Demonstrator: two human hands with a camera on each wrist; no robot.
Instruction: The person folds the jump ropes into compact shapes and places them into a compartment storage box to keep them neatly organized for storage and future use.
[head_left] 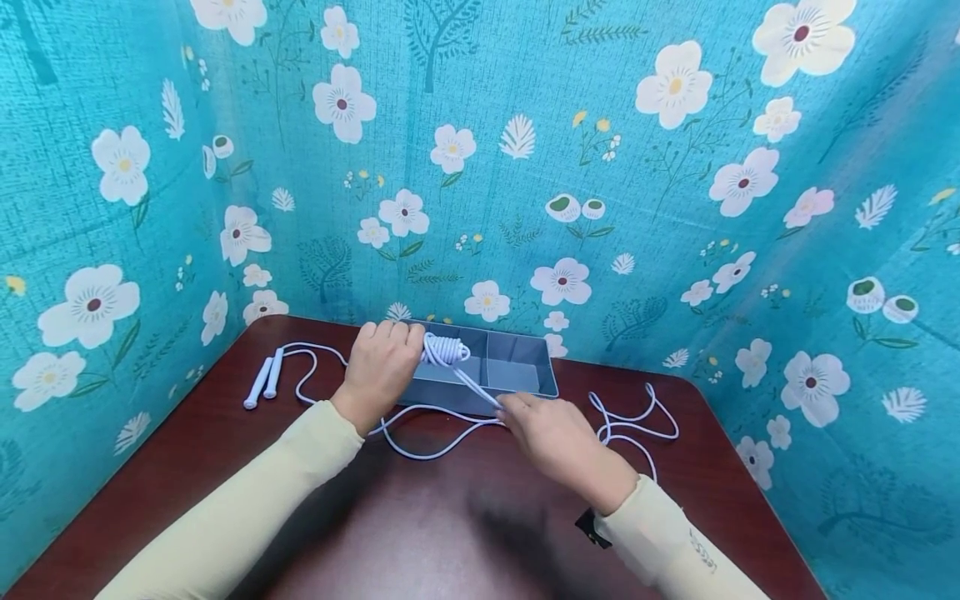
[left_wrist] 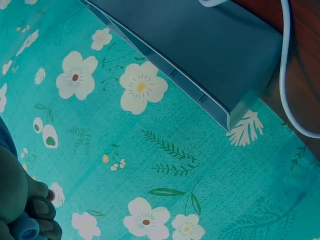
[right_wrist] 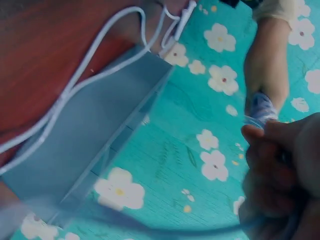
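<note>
My left hand (head_left: 384, 362) grips a white jump rope, its cord wound in a tight bundle (head_left: 447, 350) that sticks out to the right of the fist. A round, hollow handle end (left_wrist: 26, 230) shows below those fingers in the left wrist view. From the bundle, doubled cord (head_left: 478, 390) runs taut, down to the right, to my right hand (head_left: 555, 437), whose curled fingers hold it. Both hands are raised in front of a grey divided box (head_left: 517, 375). Blurred cord also trails from the right hand in the right wrist view.
Two white jump rope handles (head_left: 264, 382) lie on the dark red table (head_left: 420, 517) at left, with cord attached. Loose cord (head_left: 435, 457) loops before the box, and more cord (head_left: 663, 435) curls at right. A floral curtain (head_left: 480, 167) surrounds the back and sides.
</note>
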